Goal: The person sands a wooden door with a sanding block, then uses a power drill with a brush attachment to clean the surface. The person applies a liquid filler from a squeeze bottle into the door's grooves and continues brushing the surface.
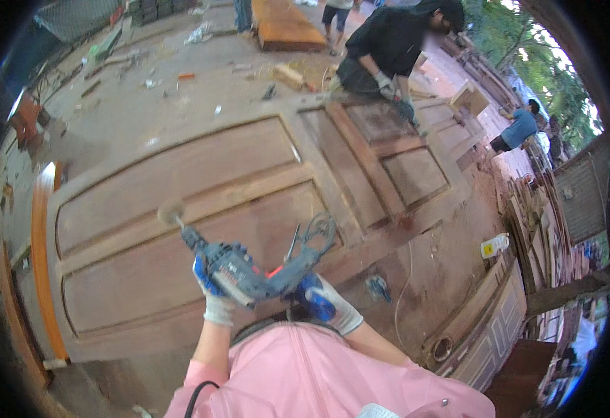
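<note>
A dark blue-grey power drill (239,268) is in front of me, its chuck pointing up and left. A pale round disc on a shaft (170,213) is fitted in the chuck, over the wooden door panel (193,167). My left hand (212,289), in a white and blue glove, is wrapped round the drill's front body. The drill's handle slants up to the right, with its cable (321,233) looped at the end. Just below the handle is my right hand (329,304), likewise gloved, its fingers curled and partly hidden; what they hold is not clear.
Across the door, a person in dark clothes (395,45) bends over a power tool. An orange-brown board (40,258) stands along the left. To the right lie a white jug (494,246), stacked timber (545,230) and a thin cable (404,292). Another person (519,129) is farther back.
</note>
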`<state>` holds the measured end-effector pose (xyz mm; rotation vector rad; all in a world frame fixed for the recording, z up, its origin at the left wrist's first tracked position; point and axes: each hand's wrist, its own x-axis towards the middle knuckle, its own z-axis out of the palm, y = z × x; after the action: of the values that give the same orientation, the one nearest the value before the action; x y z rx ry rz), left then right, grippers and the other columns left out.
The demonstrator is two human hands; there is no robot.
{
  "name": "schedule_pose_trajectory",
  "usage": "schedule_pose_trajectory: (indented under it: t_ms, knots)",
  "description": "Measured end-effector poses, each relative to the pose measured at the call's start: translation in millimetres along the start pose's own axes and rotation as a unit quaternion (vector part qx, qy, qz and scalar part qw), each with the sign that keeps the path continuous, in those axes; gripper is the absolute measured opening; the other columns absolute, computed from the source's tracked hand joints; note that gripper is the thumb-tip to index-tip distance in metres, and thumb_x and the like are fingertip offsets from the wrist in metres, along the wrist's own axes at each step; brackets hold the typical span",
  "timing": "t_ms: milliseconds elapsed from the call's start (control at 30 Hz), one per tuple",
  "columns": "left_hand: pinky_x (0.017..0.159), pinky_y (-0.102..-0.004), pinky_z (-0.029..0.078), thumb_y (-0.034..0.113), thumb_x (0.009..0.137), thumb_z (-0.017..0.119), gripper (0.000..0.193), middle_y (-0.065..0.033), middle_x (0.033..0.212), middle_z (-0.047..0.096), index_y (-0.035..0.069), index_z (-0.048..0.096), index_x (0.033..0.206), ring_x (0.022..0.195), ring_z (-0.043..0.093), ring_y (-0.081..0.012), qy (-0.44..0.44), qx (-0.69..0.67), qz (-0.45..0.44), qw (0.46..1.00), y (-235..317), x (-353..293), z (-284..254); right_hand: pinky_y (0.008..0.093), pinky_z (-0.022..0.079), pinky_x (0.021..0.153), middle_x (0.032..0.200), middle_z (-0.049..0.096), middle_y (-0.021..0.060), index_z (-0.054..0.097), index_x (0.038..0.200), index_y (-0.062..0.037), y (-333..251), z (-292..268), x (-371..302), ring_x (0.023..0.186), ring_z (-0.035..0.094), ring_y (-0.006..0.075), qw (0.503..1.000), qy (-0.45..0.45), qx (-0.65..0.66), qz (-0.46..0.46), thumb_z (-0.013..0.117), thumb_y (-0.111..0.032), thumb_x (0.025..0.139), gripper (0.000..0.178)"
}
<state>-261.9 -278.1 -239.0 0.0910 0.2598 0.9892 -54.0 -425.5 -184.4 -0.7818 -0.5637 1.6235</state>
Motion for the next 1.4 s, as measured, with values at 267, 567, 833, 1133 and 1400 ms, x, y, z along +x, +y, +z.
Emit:
schedule_pose_trajectory:
  t_ms: [267,567,833,1133,1400]
  knots:
    - [0.105,-0.0544,0.052,0.062,0.095,0.06,0.069,-0.0197,0.132,0.066,0.006,0.062,0.134,0.117,0.065,-0.0383,0.023,0.061,-0.142,0.988,-48.9,19.2,-12.1,0.0517,0.045,0.11,0.088,0.061,0.0048,0.059,0.115,-0.0083,1.1,-49.8,5.6,0.097,0.062,0.0255,0.959,0.147,0.211,-0.115,0.063,-0.014,0.096,0.02]
    - [0.083,-0.0449,0.061,0.039,0.099,0.068,0.028,-0.0097,0.095,0.076,0.011,0.071,0.101,0.084,0.073,-0.0259,0.153,0.04,-0.317,0.935,-148.6,119.2,-66.1,0.056,0.045,0.107,0.088,0.062,0.0068,0.06,0.111,-0.0045,-14.7,-104.2,-29.6,0.089,0.063,0.0264,0.948,0.264,-0.001,-0.176,0.063,-0.017,0.097,0.019]
    - [0.072,-0.044,0.062,0.03,0.093,0.069,0.02,-0.0111,0.081,0.074,0.009,0.07,0.093,0.069,0.071,-0.0282,0.133,0.057,-0.345,0.927,-234.9,250.8,-52.5,0.0511,0.049,0.098,0.081,0.057,0.0067,0.057,0.092,-0.0055,-64.9,-160.4,22.1,0.08,0.058,0.0262,0.9,0.34,-0.084,-0.259,0.059,-0.018,0.098,0.014]
    - [0.066,-0.0416,0.061,0.032,0.092,0.069,0.024,-0.0099,0.079,0.073,0.008,0.07,0.09,0.067,0.07,-0.0272,0.181,0.079,-0.316,0.928,-251.3,233.4,-64.7,0.0492,0.05,0.091,0.079,0.055,0.0064,0.056,0.106,-0.0038,-50.3,-158.1,21.0,0.078,0.058,0.025,0.883,0.402,-0.059,-0.234,0.056,-0.011,0.098,0.011]
    - [0.072,-0.0419,0.061,0.037,0.094,0.067,0.028,-0.0101,0.083,0.075,0.01,0.071,0.094,0.071,0.071,-0.0269,0.218,0.07,-0.238,0.944,-221.4,212.0,-74.1,0.0521,0.052,0.096,0.081,0.06,0.0086,0.06,0.107,-0.002,-63.6,-166.8,32.3,0.079,0.062,0.0269,0.934,0.312,-0.002,-0.174,0.06,-0.009,0.096,0.013]
